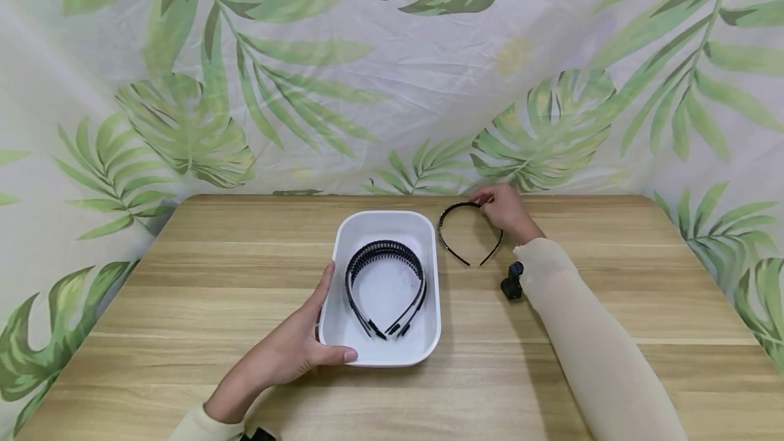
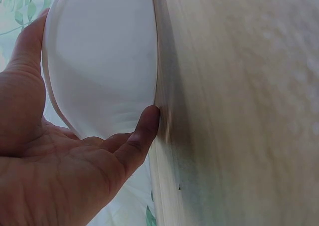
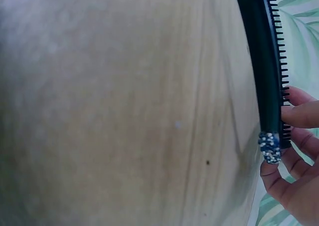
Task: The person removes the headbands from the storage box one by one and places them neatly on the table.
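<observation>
A white rectangular tub [image 1: 381,356] with rounded corners stands near the middle of the table, and several black toothed headbands [image 1: 386,248] lie nested inside it. My left hand [image 1: 300,342] grips the tub's left side, thumb over the near rim; the left wrist view shows the fingers against its outer wall [image 2: 104,56]. To the right of the tub, my right hand [image 1: 505,209] pinches a single black headband [image 1: 442,223] at its upper right. In the right wrist view this headband [image 3: 264,61] shows comb teeth and a glittery patch beside the fingertips.
The wood-grain table [image 1: 214,278] ends at a far edge just behind the right hand. A leaf-print cloth [image 1: 416,87] hangs behind it and at the sides. A small black device [image 1: 512,282] sits at the right wrist.
</observation>
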A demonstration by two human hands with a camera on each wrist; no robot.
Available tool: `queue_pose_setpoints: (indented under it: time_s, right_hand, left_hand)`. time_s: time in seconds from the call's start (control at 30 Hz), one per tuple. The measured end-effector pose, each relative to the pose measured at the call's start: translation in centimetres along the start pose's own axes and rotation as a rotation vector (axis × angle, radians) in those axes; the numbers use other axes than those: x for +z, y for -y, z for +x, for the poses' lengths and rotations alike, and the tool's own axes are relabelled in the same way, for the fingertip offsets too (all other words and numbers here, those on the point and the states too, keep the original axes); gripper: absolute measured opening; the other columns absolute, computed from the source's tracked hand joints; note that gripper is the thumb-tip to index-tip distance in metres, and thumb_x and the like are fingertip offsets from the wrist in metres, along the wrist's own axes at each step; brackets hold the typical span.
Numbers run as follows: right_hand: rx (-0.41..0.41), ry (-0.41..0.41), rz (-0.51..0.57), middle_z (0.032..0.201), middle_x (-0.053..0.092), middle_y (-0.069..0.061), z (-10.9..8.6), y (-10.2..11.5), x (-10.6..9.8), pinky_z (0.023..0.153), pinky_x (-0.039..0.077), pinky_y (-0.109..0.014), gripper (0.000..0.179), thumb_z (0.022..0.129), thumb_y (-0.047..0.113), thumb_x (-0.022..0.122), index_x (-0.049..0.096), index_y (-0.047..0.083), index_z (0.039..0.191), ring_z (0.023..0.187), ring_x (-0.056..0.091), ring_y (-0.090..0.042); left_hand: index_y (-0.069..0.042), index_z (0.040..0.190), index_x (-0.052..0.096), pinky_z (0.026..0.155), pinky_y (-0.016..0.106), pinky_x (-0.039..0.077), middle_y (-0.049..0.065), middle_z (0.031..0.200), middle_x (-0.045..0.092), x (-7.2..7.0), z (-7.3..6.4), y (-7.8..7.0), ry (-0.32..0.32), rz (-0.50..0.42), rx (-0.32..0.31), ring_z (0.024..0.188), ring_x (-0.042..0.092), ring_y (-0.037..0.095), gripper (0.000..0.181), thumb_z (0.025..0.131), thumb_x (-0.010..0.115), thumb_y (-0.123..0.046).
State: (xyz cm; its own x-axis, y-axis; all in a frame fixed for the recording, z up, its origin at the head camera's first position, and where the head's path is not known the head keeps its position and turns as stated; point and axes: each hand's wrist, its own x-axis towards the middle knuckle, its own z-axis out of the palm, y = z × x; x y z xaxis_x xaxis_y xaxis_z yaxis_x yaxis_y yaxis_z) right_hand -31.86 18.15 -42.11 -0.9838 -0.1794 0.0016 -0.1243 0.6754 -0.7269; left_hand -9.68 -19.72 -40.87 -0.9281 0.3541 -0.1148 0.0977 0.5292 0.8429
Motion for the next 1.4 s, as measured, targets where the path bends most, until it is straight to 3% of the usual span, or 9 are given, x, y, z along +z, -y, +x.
queue_pose_setpoints:
  time_s: [0.43,0.63,1.03,1.4]
  right_hand:
    - [0.011,0.015,0.01,0.117,0.069,-0.025,0.15,-0.32,0.22,0.082,0.046,-0.036,0.035,0.095,-0.014,0.054,0.076,-0.002,0.119,0.108,0.061,-0.036]
    - [0.035,0.022,0.029,0.123,0.068,-0.026,0.04,-0.21,0.21,0.086,0.046,-0.037,0.039,0.095,-0.015,0.051,0.076,-0.002,0.122,0.113,0.06,-0.037]
    - [0.04,0.033,0.018,0.126,0.068,-0.026,0.08,-0.26,0.26,0.091,0.047,-0.039,0.039,0.097,-0.014,0.05,0.075,-0.001,0.124,0.118,0.06,-0.038]
    - [0.013,0.036,-0.069,0.122,0.068,-0.029,-0.46,0.25,-0.01,0.093,0.051,-0.048,0.031,0.1,-0.004,0.057,0.07,-0.004,0.128,0.114,0.062,-0.041]
  left_hand:
    - [-0.022,0.169,-0.009,0.113,0.013,0.027,0.016,0.177,0.003,0.08,0.05,0.0,0.0,0.01,-0.009,0.151,0.034,0.034,0.138,0.078,0.094,-0.034]
    - [-0.022,0.169,-0.009,0.12,0.029,0.029,0.017,0.177,0.002,0.16,0.08,0.06,-0.001,0.022,-0.017,0.151,0.034,0.034,0.138,0.078,0.094,-0.035]
    - [-0.021,0.169,-0.009,0.112,0.011,0.026,0.018,0.176,0.002,-0.03,0.0,-0.09,-0.002,0.006,-0.002,0.151,0.033,0.035,0.138,0.078,0.094,-0.033]
    - [-0.026,0.169,-0.008,0.121,0.027,0.025,0.013,0.177,0.002,0.26,0.08,0.15,-0.002,0.022,-0.038,0.154,0.029,0.033,0.138,0.077,0.094,-0.036]
